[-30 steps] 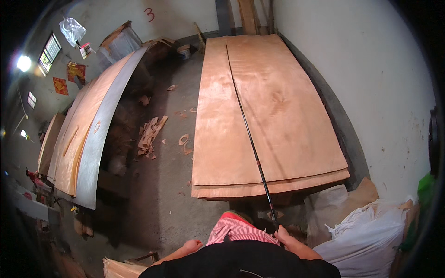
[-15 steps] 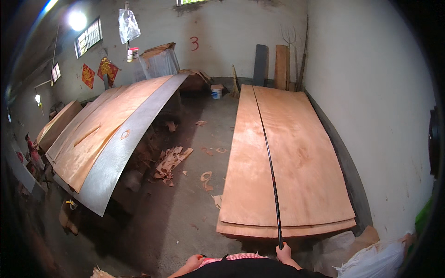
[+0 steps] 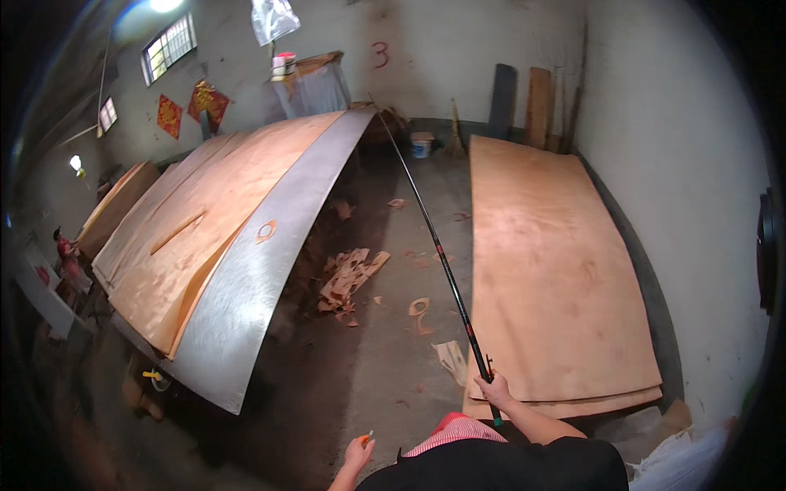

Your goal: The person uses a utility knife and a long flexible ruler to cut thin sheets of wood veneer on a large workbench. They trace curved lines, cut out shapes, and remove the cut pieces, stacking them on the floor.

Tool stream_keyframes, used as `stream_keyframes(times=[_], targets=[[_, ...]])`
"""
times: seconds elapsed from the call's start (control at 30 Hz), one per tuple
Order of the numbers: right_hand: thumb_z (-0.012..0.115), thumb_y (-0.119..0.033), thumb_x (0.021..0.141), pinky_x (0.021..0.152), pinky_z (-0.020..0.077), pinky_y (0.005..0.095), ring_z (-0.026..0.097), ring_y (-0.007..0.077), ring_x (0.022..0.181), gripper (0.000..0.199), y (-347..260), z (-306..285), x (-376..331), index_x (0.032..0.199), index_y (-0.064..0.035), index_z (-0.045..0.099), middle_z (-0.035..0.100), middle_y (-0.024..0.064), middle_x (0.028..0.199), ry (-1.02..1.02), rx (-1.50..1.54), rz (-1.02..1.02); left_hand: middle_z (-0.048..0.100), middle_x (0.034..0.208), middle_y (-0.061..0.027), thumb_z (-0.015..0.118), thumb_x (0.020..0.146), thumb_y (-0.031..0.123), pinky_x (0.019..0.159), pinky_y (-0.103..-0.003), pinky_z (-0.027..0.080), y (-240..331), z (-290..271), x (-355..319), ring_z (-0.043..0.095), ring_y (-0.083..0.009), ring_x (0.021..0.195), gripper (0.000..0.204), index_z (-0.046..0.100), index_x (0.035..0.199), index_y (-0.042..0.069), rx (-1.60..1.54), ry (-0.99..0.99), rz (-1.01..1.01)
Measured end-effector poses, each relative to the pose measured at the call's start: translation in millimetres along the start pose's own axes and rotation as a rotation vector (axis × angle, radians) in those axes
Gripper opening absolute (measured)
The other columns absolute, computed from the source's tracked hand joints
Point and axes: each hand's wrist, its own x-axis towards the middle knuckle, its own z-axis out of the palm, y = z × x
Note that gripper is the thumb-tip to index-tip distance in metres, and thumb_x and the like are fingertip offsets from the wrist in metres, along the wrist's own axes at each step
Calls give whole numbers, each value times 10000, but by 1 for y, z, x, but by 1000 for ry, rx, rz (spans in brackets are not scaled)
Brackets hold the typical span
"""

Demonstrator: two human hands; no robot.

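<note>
Long black pole (image 3: pixel 455 290) slants over the floor btwn stacked wood sheets (image 3: pixel 565 270) at R and a metal sheet (image 3: pixel 237 327) at L; thin far tip hard to make out. R hand (image 3: pixel 494 391) wraps it near its green butt (image 3: pixel 497 422). L hand (image 3: pixel 358 455) seems to pinch a small orange-and-white item (image 3: pixel 366 440). Beyond: white-and-blue bucket (image 3: pixel 421 147), contents unclear; clear plastic bag (image 3: pixel 273 20), top cut off; red painted figure (image 3: pixel 380 55) on far wall (image 3: pixel 458 49).

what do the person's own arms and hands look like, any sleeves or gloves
The left hand and right hand have no gloves. The forearms are bare where they show; on the right, the black sleeve of a top begins above the forearm. No watch or marking shows, and any rings would be too small to make out.
</note>
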Motion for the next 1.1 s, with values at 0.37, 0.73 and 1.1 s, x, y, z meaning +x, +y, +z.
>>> stream_keyframes(times=[0.37, 0.73, 1.1], targets=[[527, -234, 832, 360, 335, 207, 394, 72, 391, 192, -57, 213, 185, 801, -50, 482, 419, -5, 517, -318, 21, 108, 564, 924, -159, 536, 765, 339, 778, -358, 435, 19, -167, 132, 547, -269, 884, 370, 575, 1007, 63, -65, 274, -120], [425, -302, 876, 401, 349, 228, 407, 101, 434, 238, -124, 368, 269, 853, -68, 466, 416, 4, 554, -506, 92, 259, 611, 882, -106, 557, 797, 249, 654, -280, 462, -61, -279, 181, 592, -161, 697, 295, 571, 979, 18, -496, 754, -359], [398, -316, 887, 410, 342, 239, 410, 112, 436, 263, -174, 458, 251, 860, -67, 478, 409, 3, 541, -454, 71, 279, 365, 1224, -172, 523, 801, 272, 858, -362, 362, -230, -469, 255, 417, -316, 1052, 458, 399, 1170, 31, -190, 1372, -443]])
